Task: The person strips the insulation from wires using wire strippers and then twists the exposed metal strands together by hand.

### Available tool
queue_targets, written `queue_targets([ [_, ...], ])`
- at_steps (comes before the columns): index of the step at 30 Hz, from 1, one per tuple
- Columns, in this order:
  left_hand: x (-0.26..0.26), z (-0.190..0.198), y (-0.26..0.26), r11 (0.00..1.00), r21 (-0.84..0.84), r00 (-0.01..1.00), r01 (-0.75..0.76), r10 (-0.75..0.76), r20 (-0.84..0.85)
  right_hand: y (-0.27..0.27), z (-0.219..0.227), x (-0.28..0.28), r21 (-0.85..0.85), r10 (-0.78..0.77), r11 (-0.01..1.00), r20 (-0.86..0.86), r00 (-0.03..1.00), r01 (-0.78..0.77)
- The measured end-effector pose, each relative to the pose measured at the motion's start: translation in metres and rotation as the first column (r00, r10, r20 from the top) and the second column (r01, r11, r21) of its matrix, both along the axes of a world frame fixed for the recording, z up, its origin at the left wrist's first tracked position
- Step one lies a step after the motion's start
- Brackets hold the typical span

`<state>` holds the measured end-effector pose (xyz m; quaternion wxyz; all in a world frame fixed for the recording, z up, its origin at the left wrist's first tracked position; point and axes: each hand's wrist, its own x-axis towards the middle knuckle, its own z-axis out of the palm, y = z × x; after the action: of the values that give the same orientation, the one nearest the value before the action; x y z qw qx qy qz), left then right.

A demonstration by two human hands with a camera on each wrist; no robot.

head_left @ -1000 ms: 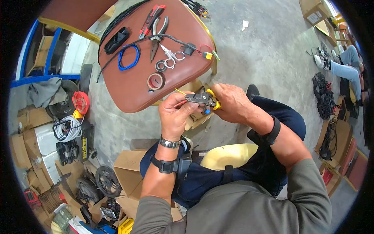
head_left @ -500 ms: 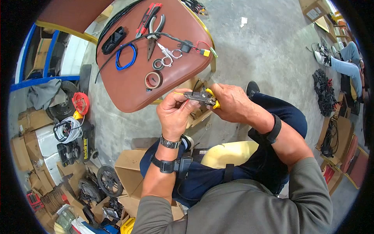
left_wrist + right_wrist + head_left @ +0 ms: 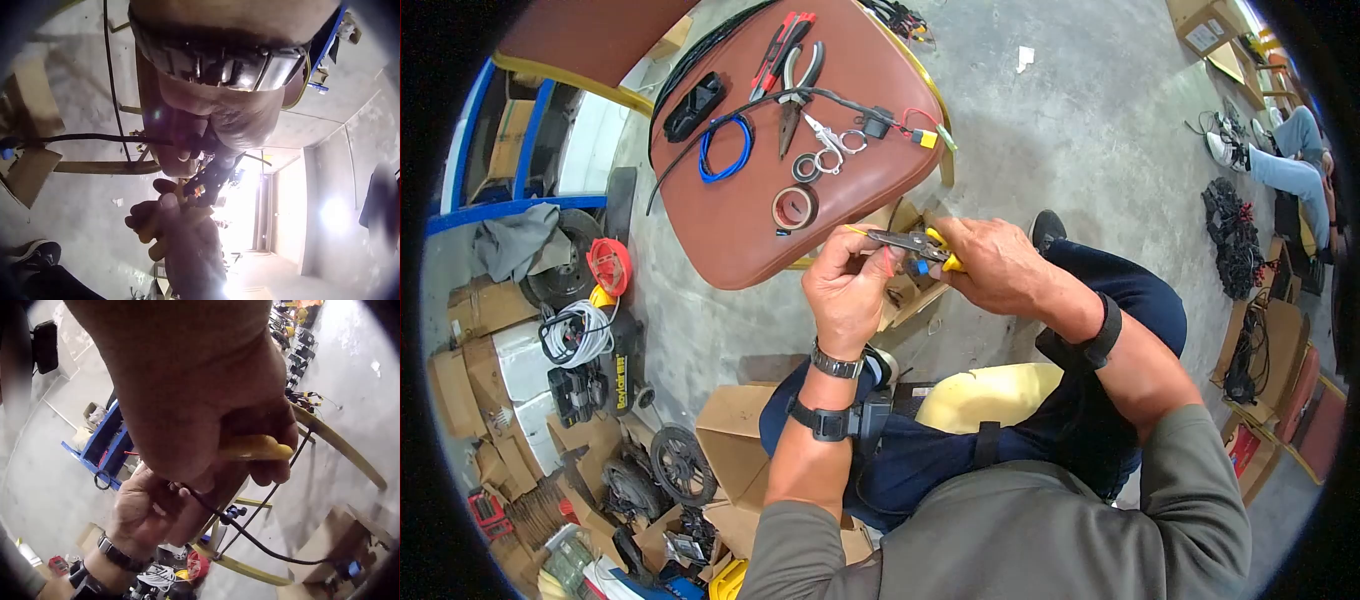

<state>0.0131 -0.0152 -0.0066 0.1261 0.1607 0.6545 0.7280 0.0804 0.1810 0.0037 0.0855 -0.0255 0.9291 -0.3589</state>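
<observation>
Right hand: curled tight round yellow-handled stripper, held above knees, in front of chair.
Left hand: wire pinched at stripper's tip.
R wrist view only: black cable seen hanging below hands.

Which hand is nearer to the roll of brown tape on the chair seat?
Left. The left hand sits just below and right of the roll of brown tape, pinching a wire. The right hand is farther right, gripping the yellow-handled wire stripper.
</observation>
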Motion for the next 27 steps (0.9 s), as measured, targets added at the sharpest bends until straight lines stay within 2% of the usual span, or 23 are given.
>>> queue_targets([
  [3,-0.003,-0.002,0.001,1.000,-0.010,0.998,-0.007,0.006,-0.058,-0.001,0.006,0.001,-0.033,0.050,0.998,0.001,0.999,-0.050],
  [6,-0.005,-0.004,0.001,0.999,-0.030,0.994,-0.028,0.025,-0.103,-0.002,0.003,0.004,-0.135,0.042,0.990,0.022,0.999,-0.039],
  [9,-0.002,0.004,0.004,1.000,0.002,0.999,-0.001,0.001,0.033,0.000,0.020,0.003,-0.172,0.053,0.985,0.191,0.980,-0.020],
  [12,-0.002,0.006,0.004,0.997,-0.078,1.000,-0.007,0.008,0.012,0.003,0.024,0.002,-0.213,0.059,0.977,0.234,0.970,-0.008],
  [15,-0.004,0.001,0.004,0.996,-0.087,0.999,-0.022,0.024,0.023,0.006,0.023,0.004,-0.182,0.059,0.983,0.207,0.977,-0.021],
  [18,-0.003,0.006,0.007,1.000,-0.023,0.993,-0.019,0.021,0.112,0.008,0.026,0.006,-0.181,0.063,0.983,0.188,0.980,-0.028],
  [21,-0.005,0.003,0.009,1.000,0.013,0.994,0.009,-0.011,0.113,0.009,0.029,0.009,-0.158,0.053,0.987,0.182,0.982,-0.024],
  [24,-0.007,0.005,0.007,0.997,-0.050,0.993,0.054,-0.048,0.112,0.009,0.039,0.007,-0.124,0.046,0.992,0.242,0.969,-0.016],
  [27,-0.007,0.003,0.006,0.996,-0.068,0.997,0.060,-0.057,0.046,0.008,0.040,0.010,-0.152,0.013,0.988,0.210,0.978,0.019],
])
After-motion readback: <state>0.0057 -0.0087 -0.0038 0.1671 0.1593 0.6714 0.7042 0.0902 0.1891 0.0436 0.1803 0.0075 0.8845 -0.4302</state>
